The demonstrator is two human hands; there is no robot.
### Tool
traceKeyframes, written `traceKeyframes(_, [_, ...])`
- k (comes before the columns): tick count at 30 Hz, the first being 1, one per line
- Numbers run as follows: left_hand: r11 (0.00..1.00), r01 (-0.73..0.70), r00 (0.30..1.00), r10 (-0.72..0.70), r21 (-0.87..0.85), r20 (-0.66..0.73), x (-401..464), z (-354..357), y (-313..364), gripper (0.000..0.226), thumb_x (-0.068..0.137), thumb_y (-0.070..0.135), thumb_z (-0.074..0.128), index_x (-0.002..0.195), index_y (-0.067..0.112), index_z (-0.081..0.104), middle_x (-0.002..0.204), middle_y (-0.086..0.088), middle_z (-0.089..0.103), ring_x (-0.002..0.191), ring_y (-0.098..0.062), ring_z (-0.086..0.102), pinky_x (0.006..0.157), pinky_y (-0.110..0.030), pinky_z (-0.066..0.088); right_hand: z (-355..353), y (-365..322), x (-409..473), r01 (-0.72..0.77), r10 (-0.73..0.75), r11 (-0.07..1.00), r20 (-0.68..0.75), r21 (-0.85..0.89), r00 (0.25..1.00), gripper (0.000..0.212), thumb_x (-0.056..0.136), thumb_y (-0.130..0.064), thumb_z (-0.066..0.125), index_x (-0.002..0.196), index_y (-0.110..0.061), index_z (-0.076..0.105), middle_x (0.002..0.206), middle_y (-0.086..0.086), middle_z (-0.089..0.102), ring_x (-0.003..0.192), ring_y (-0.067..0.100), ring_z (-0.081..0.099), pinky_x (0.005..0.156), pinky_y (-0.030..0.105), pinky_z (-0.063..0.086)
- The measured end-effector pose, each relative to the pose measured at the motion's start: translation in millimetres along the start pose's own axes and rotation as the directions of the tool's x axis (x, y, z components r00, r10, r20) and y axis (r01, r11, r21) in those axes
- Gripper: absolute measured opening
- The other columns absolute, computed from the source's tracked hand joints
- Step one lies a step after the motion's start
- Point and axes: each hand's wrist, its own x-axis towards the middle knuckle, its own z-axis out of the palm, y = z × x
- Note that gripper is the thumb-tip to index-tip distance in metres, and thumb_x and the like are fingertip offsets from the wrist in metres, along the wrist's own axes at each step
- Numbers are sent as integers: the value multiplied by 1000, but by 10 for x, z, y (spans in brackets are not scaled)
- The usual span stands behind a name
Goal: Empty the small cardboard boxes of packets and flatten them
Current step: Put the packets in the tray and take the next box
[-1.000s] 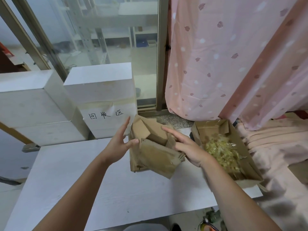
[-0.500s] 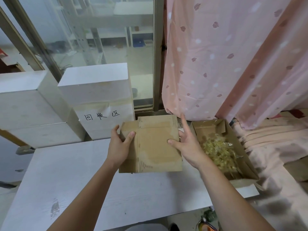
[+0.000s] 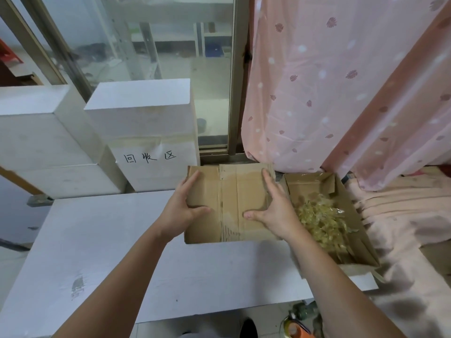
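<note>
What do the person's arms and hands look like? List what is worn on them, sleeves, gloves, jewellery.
Both forearms are bare right to the bottom edge of the head view; no sleeve shows. The left hand and the right hand wear no gloves. No watch, bracelet or strap shows at either wrist, and no ring can be seen on the fingers in view. No markings, tape or bandage show on either arm.

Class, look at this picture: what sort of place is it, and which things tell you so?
Probably a makeshift sorting or recycling corner in a workroom: white boxes, one hand-labelled, a flattened cardboard box on a white table, and an open box of packets.
</note>
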Motion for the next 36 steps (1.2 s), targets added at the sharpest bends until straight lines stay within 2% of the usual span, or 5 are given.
traceKeyframes(4, [996,67,997,-65,66,-39,-8,199,-39,94,89,13,82,161,45,31,147,12,53,133,-13,55,109,-33,50,-49,204,-2,20,-19,999,-37,30,999,128,60,-24,99,160,-44,22,142,-24,33,135,-5,29,111,18,24])
traceKeyframes(10, [956,124,992,-122,267,-24,-83,552,-175,102,100,23,69,161,51,-8,163,-2,17,147,-30,37,120,-45,37,-84,519,56,12,-12,999,-12,41,1000,124,58,-23,99,158,-42,28,144,-28,35,136,-10,30,96,-9,19])
traceKeyframes(23, [908,206,978,-208,364,-35,139,613,-811,117,86,27,86,164,44,1,166,13,-12,157,-28,19,123,-48,34,240,939,428,-101,156,963,212,-249,965,125,66,-51,91,158,-51,6,167,1,26,152,23,27,122,39,27])
traceKeyframes(29, [894,215,976,-206,392,-65,855,503,-1012,112,86,29,85,167,36,7,170,8,-21,161,-21,2,127,-46,25,446,963,1122,-148,204,930,136,-338,969,110,72,-45,89,160,-40,24,157,7,26,147,26,30,118,34,29])
traceKeyframes(36, [668,316,939,-324,674,-119,1281,623,-1556,101,92,53,73,166,34,8,170,1,-12,156,-31,18,117,-50,39,872,1471,1570,-148,293,805,167,-574,942,102,77,-64,78,160,-40,24,156,7,23,139,29,35,110,40,39])
